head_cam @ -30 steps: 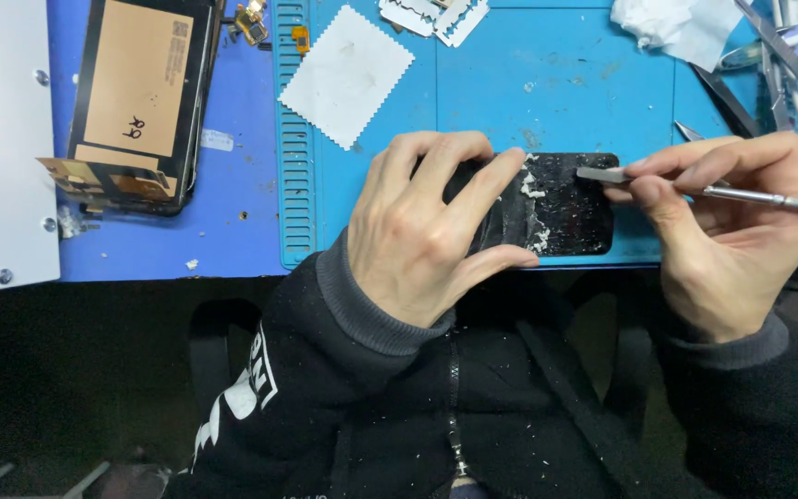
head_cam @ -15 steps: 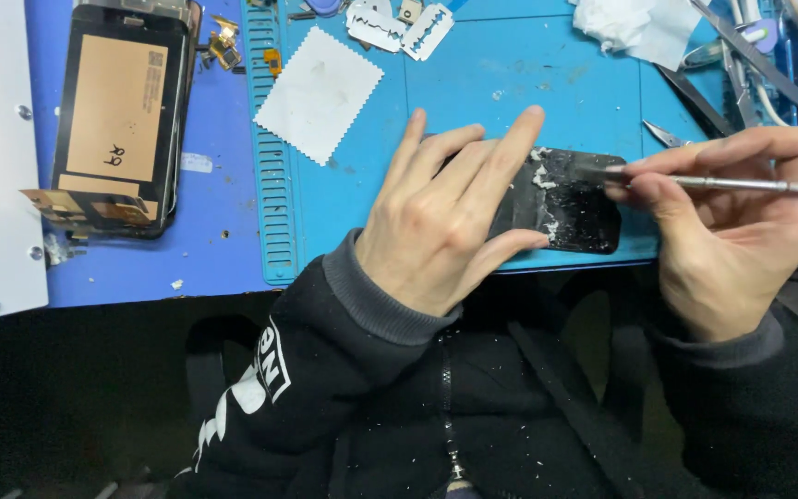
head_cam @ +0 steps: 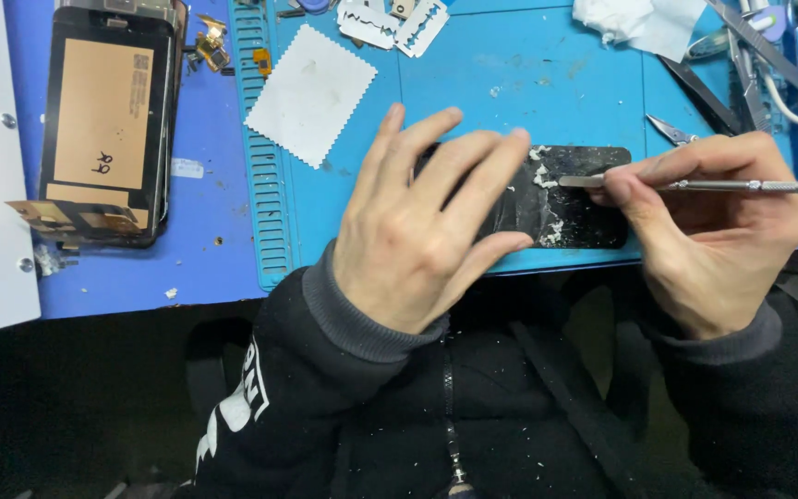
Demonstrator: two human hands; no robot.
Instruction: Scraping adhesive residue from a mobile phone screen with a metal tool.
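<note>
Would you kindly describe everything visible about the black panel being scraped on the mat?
The black panel is a flat, glossy, rounded rectangle lying lengthwise near the front edge of the blue mat. White crumbs speckle its surface. The left hand presses down on and hides its left part; the metal scraper in the right hand touches its top.

White cloth square (head_cam: 311,94), razor blades (head_cam: 397,22), opened phone (head_cam: 108,125), tweezers (head_cam: 685,85).

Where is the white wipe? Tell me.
In the head view, the white wipe lies upper left on the blue mat, just above the left hand, below the razor blades.
</note>
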